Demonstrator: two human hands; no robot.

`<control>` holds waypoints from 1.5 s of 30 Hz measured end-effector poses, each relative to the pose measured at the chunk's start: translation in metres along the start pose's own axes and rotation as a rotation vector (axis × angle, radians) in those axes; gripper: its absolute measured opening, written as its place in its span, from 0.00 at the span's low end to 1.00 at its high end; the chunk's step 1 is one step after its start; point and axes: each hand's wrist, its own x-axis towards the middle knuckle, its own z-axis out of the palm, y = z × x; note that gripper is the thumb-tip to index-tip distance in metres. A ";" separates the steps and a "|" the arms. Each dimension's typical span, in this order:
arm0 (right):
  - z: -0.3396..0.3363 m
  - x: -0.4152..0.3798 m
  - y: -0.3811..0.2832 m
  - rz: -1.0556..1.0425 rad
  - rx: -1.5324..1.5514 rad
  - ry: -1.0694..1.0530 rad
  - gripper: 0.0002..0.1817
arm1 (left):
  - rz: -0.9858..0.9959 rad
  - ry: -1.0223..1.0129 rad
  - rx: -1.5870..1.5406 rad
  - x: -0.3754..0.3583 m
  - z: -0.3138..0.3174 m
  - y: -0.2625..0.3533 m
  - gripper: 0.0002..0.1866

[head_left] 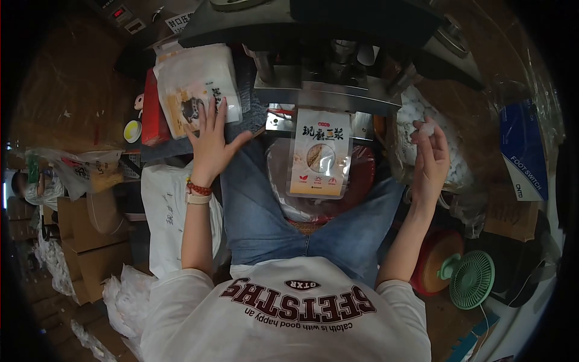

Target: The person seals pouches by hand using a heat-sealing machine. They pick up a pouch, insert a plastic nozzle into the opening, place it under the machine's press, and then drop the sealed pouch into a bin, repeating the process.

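My left hand [212, 140] lies with fingers spread on the lower edge of a stack of printed plastic pouches [202, 75] at the upper left. One pouch [319, 175] with dark lettering and a round window hangs at the front of a metal press [325, 99], its top edge at the machine; neither hand touches it. On the right, my right hand [433, 158] is raised with its fingertips closed on a small white piece [427, 128]. A clear bag of several white pieces [455, 160] lies just behind that hand.
A red-rimmed basin lined with plastic [362, 175] sits between my knees, below the pouch. A red box [155, 111] stands left of the stack. To the right are a green fan [472, 279] and a blue box [523, 151]. Cardboard boxes [93, 247] stand at left.
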 end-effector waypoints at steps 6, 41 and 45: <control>0.041 -0.043 -0.025 -0.017 0.419 -0.382 0.18 | 0.080 -0.028 -0.534 -0.034 -0.023 -0.009 0.26; 0.036 -0.036 -0.022 -0.309 -0.343 -0.062 0.17 | -0.501 -0.625 -1.698 -0.018 -0.010 0.115 0.12; 0.000 0.006 -0.016 -0.363 -0.938 0.066 0.16 | -0.663 -0.649 -1.910 0.013 -0.011 0.118 0.13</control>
